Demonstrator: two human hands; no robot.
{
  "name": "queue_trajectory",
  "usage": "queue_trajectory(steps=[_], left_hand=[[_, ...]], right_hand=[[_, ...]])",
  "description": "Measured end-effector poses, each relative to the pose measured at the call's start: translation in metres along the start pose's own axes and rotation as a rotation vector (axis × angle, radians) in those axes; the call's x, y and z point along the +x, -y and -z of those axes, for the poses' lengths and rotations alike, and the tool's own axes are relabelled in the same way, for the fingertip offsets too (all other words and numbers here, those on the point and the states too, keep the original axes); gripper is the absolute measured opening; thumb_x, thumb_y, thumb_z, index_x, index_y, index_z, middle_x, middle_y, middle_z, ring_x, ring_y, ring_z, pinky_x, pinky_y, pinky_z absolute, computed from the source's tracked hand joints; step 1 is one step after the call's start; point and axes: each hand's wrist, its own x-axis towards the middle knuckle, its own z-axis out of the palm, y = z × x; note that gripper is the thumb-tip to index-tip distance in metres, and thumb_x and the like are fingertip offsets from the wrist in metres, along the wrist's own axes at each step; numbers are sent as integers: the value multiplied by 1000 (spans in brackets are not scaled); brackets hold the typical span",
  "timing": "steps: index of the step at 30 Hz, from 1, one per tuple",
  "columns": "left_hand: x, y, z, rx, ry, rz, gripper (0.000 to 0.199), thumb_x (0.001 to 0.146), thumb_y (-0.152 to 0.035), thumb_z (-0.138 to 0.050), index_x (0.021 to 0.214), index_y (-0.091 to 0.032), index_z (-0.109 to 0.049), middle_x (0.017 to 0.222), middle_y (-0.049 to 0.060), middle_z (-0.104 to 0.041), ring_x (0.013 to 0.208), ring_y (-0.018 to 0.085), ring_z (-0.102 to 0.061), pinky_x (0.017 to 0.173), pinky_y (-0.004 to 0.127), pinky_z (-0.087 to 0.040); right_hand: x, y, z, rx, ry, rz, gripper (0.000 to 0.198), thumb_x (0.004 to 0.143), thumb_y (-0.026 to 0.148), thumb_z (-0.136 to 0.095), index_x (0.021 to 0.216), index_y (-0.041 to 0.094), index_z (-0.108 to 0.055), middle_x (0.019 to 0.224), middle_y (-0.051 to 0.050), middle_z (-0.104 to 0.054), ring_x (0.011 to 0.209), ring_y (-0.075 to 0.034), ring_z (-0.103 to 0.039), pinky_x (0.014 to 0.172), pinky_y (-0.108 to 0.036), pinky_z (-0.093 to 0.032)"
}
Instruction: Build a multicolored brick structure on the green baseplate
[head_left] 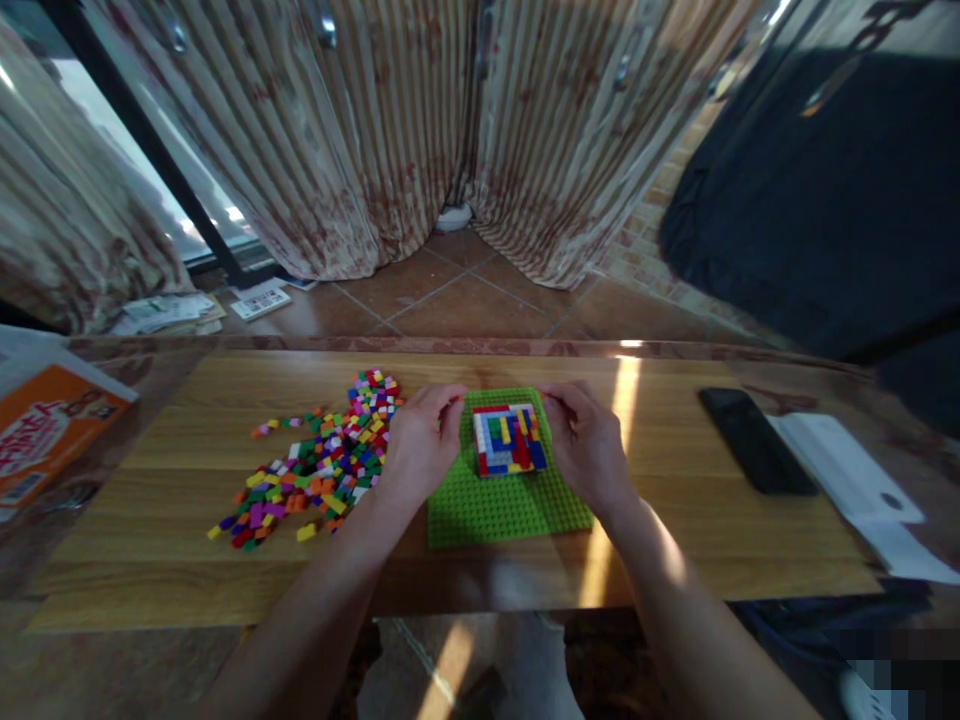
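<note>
A green studded baseplate (510, 515) lies on the wooden tabletop in front of me. On it stands a low rectangular block of toy bricks (510, 440), white, red, blue, yellow and green. My left hand (424, 440) is at the plate's left edge, thumb and fingertips pinched together. Opposite it, at the right edge, my right hand (589, 445) has its fingers curled to the thumb. A tiny orange-red spot shows at each set of fingertips; whether it is a brick I cannot tell. Many loose coloured bricks (330, 465) lie in a heap left of my left hand.
On the table's right side lies a black phone (757, 440), beside a white flat object (847, 465). An orange and white package (52, 420) is at the far left. Striped curtains (375, 130) hang beyond the table (675, 540).
</note>
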Motion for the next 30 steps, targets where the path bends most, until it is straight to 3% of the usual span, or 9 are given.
queue_trajectory(steps=[9,14,25,30], left_hand=[[1,1,0,47,19,-11,19,90,-17,-49,97,-17,-67,95,7,-72,90,19,-67,83,32,-51],[2,3,-1,51,17,-10,18,90,-17,-50,97,-17,-66,95,6,-72,90,19,-67,82,31,-52],[1,4,-3,70,47,-15,17,90,-15,-50,96,-16,-67,95,7,-72,90,19,-67,83,32,-52],[0,5,-4,77,54,-21,18,89,-15,-51,97,-15,-67,95,8,-72,88,19,-67,81,32,-52]], right_hand=[[-5,-8,10,87,151,-205,15,84,27,-58,89,21,-71,83,-4,-74,75,-19,-67,71,-34,-53],[-9,-14,14,167,204,-248,15,81,29,-62,88,22,-73,86,-3,-74,77,-18,-66,73,-35,-52],[-13,-37,-2,435,204,-309,9,70,31,-75,76,24,-76,89,-3,-71,78,-17,-66,73,-33,-56],[-9,-32,-3,648,264,-454,16,62,31,-81,74,23,-73,77,-1,-73,68,-15,-67,65,-31,-57]])
